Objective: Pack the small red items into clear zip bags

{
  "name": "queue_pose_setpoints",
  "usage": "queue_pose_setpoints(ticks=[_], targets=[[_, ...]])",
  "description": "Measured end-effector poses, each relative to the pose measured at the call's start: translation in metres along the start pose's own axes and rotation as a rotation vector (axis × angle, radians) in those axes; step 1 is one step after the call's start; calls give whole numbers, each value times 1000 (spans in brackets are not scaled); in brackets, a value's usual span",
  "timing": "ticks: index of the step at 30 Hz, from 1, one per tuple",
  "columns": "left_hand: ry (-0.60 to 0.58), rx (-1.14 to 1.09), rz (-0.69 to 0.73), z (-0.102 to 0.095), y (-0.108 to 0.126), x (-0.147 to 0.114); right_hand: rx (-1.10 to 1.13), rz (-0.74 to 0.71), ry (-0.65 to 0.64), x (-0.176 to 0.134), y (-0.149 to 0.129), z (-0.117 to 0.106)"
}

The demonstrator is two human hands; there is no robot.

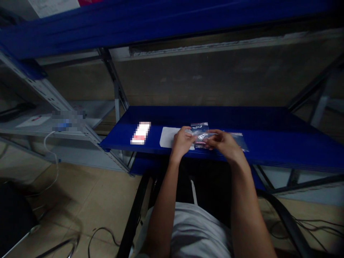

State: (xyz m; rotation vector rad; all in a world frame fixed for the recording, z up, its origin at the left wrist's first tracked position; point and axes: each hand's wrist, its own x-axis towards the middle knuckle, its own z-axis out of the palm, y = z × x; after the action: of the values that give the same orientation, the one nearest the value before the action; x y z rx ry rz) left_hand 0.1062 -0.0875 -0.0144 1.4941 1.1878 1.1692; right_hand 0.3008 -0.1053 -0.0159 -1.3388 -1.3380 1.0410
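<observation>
A seated person in a pale grey shirt point(200, 229) handles a small clear plastic bag point(199, 127) at the front of a blue shelf point(279, 138); the left hand point(182, 143) pinches the bag's left side between thumb and fingers, while the right hand point(221, 142) pinches it at the right, fingers bent and partly covering it; a reddish line shows near the bag's lower edge, and whether the bag touches the shelf cannot be told. A white sheet point(166, 137) lies on the shelf under the left hand, which hides part of it; a second clear bag point(242, 142) lies flat just to the right of the right hand, partly behind it; further left, apart from the sheet, rests a bright, pixelated rectangle point(141, 133). Overhead runs another blue shelf beam point(172, 21); at left stands a grey shelving unit point(100, 111), with a white cable point(57, 165) hanging from it toward the tiled floor point(107, 186); black chair armrests point(135, 211) flank the sitter.
</observation>
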Motion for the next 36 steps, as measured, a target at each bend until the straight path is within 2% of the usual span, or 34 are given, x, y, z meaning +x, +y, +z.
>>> queue_pose_setpoints(ticks=[3, 8, 19, 23, 26, 28, 30, 34, 36], targets=[[76, 201, 22, 19, 2, 5, -230, 42, 126, 5, 11, -5], [65, 390, 64, 34, 10, 1, -638, 14, 263, 6, 9, -5], [103, 538, 78, 33, 15, -6, -817, -45, 226, 1, 15, -4], [99, 566, 30, 17, 14, -10, -834, -59, 276, -1, 10, -6], [125, 595, -17, -10, 10, -13, -827, -132, 334, -3, -1, -1], [168, 619, -46, -30, 5, -14, -774, -220, 319, -6, -11, 10], [211, 645, -53, -48, -2, -13, -668, -325, 221, -10, -21, 28], [318, 683, 6, -69, -18, -9, -399, -513, -104, -17, -28, 74], [371, 680, 32, -73, -27, -6, -401, -578, -150, -17, -22, 94]])
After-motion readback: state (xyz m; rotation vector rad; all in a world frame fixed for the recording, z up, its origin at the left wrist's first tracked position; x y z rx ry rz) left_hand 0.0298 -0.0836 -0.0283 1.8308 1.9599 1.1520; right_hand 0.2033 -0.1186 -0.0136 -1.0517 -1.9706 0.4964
